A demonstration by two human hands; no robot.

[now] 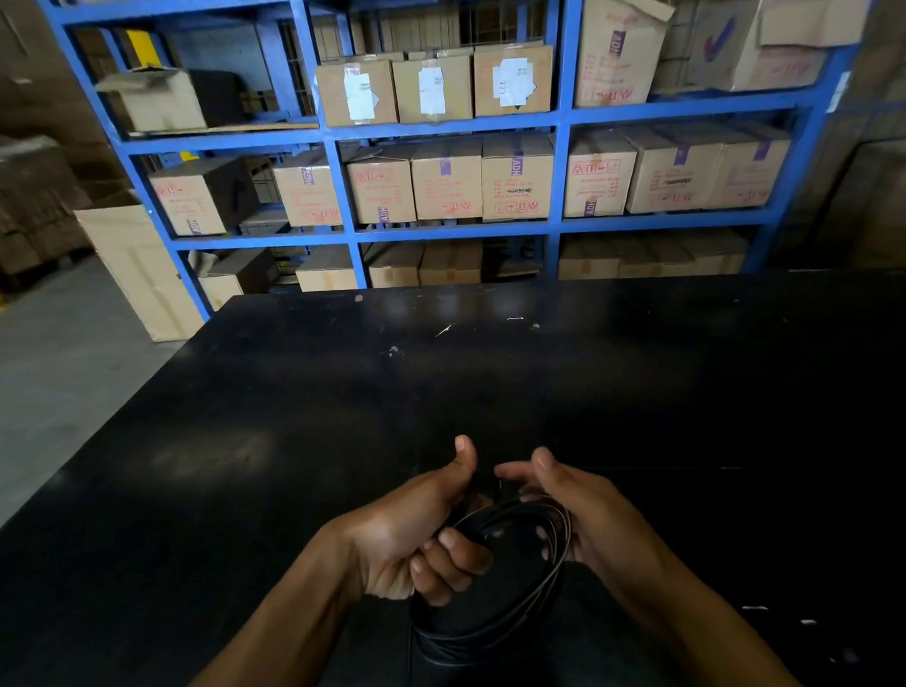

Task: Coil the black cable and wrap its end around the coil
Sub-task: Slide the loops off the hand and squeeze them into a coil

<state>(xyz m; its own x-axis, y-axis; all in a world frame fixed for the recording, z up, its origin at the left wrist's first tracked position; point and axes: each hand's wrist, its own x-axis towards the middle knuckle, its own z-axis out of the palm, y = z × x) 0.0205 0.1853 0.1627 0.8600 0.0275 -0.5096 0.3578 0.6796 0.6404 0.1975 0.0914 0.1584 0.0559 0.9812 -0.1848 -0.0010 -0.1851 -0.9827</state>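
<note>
The black cable (546, 567) hangs in several loops between my two hands, low in the middle of the view. My left hand (408, 532) grips the left side of the coil, fingers curled around the strands and thumb pointing up. My right hand (583, 512) holds the upper right of the coil, with thumb and forefinger pinched near the top of the loops. The bottom of the coil droops near the table's front edge. I cannot tell the loose end from the dark table behind it.
A wide black table (336, 401) spreads out ahead, with small white scraps (443, 331) on it. Behind it stands a blue shelf rack (560, 167) full of cardboard boxes (446, 178). Grey floor (44, 380) and a leaning carton (135, 270) lie to the left.
</note>
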